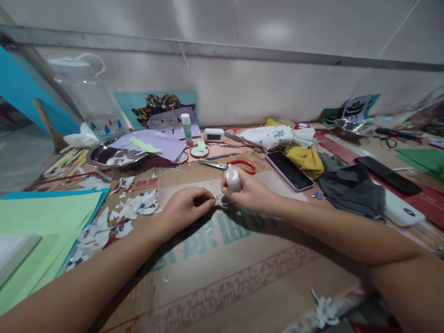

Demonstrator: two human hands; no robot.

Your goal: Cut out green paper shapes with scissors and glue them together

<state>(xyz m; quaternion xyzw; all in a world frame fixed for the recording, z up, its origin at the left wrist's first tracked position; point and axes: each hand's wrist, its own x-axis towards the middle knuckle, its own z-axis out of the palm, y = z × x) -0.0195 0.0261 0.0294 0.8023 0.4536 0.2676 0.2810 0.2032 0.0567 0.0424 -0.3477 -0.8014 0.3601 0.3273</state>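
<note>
Angling forearms [114, 263] inward, you pinch a pale piece [221, 202] in your left hand [187, 206], clasping a white bottle [233, 181] in your right hand [250, 190].

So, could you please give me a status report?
Left hand pinching small pale cutout. Right hand holding white bottle, nozzle up. Scissors lie just beyond.

The cardboard [168, 178] bears red characters [145, 182] ending in 康; large green characters [217, 237] are unreadable.

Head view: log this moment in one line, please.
left hand: touching small pale cutout | right hand: holding white bottle | nearby: red-handled scissors, phone, patterned scraps
</note>
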